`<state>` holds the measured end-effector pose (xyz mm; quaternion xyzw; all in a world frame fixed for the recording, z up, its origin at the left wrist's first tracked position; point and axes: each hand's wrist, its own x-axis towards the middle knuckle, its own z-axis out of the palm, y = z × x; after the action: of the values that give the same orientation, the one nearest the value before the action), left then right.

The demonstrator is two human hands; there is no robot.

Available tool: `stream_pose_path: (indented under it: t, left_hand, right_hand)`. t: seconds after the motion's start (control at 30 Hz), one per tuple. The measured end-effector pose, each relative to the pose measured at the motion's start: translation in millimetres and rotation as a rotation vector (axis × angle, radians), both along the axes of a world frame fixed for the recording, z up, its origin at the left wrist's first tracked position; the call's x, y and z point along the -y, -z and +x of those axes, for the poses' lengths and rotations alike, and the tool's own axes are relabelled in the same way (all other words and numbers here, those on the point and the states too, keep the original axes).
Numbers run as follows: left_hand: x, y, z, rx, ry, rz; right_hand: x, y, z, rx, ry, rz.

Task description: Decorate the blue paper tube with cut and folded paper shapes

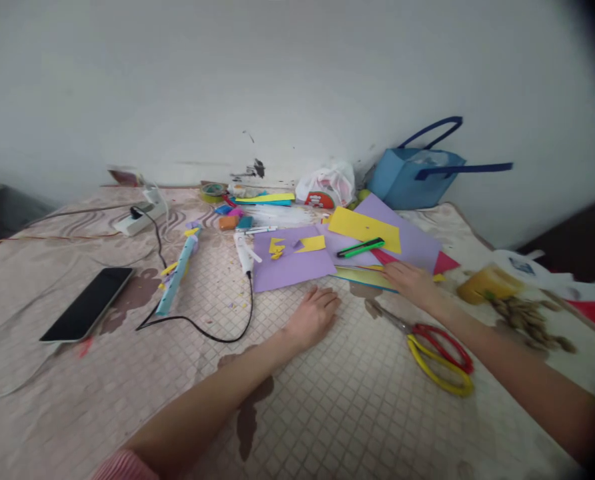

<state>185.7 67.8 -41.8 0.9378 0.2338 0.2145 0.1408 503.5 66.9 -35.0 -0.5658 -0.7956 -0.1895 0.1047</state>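
My left hand (315,317) lies palm down on the table, fingers loosely bent and apart, just in front of a purple sheet (287,277) with yellow cut pieces (311,244) on it. At the stack of coloured sheets, my right hand (410,281) has its fingers on the edge of a red sheet (383,257); its thumb is hidden. A green box cutter (360,248) rests on the stack, beside a yellow sheet (365,227). Scissors (440,360) with red and yellow handles lie below my right forearm.
Left of the sheets are a white glue gun (245,253) with a black cord, a light-blue strip (177,277) and a phone (88,304). A power strip (140,220) sits farther back. Behind are a plastic bag (327,187) and blue bag (407,180). Peanut-like pieces (525,320) lie right.
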Motion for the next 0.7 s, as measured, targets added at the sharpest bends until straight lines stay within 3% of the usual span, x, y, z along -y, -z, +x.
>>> stream_pose_path:
  t: [0.17, 0.5, 0.7]
  left_hand:
    - [-9.6, 3.1, 9.5, 0.029, -0.009, 0.043]
    - [-23.7, -5.2, 39.0, -0.082, -0.078, 0.126]
    - [-24.5, 3.1, 61.2, -0.1, -0.036, 0.121]
  right_hand:
    - [-1.9, -6.2, 1.4, -0.035, -0.032, -0.096]
    - [4.5, -3.5, 5.9, -0.147, -0.043, -0.161]
    - [2.0, -6.0, 2.0, -0.125, -0.037, -0.194]
